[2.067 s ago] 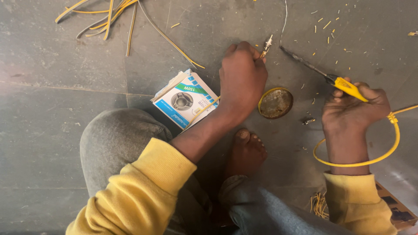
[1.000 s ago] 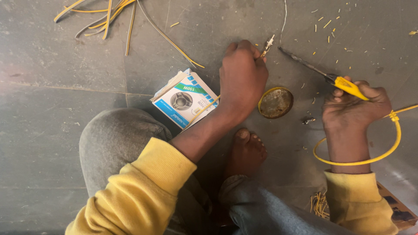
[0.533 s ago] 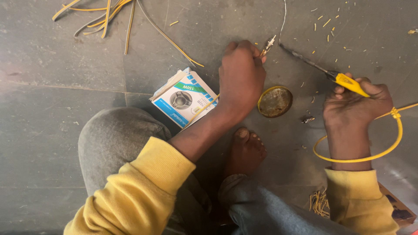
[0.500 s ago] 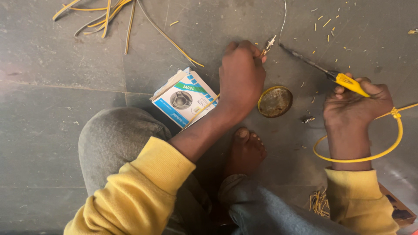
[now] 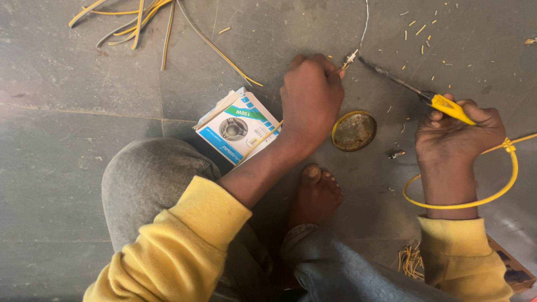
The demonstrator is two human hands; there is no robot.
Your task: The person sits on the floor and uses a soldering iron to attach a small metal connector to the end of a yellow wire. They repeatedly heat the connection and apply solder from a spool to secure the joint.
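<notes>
Since the earlier frame, the soldering iron [image 5: 417, 92] tip has moved up to the small connector [image 5: 350, 56] at upper centre. Left hand [image 5: 311, 98] pinches the connector's wire; right hand [image 5: 456, 131] grips the iron's yellow handle. Soldering appears underway; holding the joint steady seems needed. A round flux tin [image 5: 354, 131] sits between the hands.

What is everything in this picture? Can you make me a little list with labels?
Left hand: pinches a small metal connector on a thin white wire
Right hand: grips a yellow-handled soldering iron, tip at the connector
Cord: yellow cable looped round the wrist
Between hands: round tin
Beside left arm: small cardboard box
Floor: grey, with yellow wire scraps
</notes>
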